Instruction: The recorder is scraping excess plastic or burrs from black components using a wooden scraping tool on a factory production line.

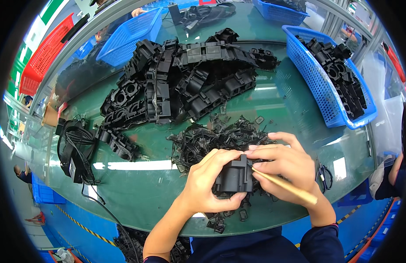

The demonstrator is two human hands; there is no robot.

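My left hand is wrapped round the left side of a black moulded plastic part, thumb below and fingers over the top. In my right hand is a slim yellowish-handled tool, slanting down to the right. Its tip is at the part's right edge; the tip's shape cannot be made out. My right fingertips also rest near the part's upper edge. Under and behind both hands lies a heap of black plastic scraps. A few small scraps lie near the table's front edge.
A large pile of black moulded parts covers the table's far middle. At right stands a blue basket holding similar parts; another blue basket is at the far left. A black power adapter with coiled cable sits left on the green table.
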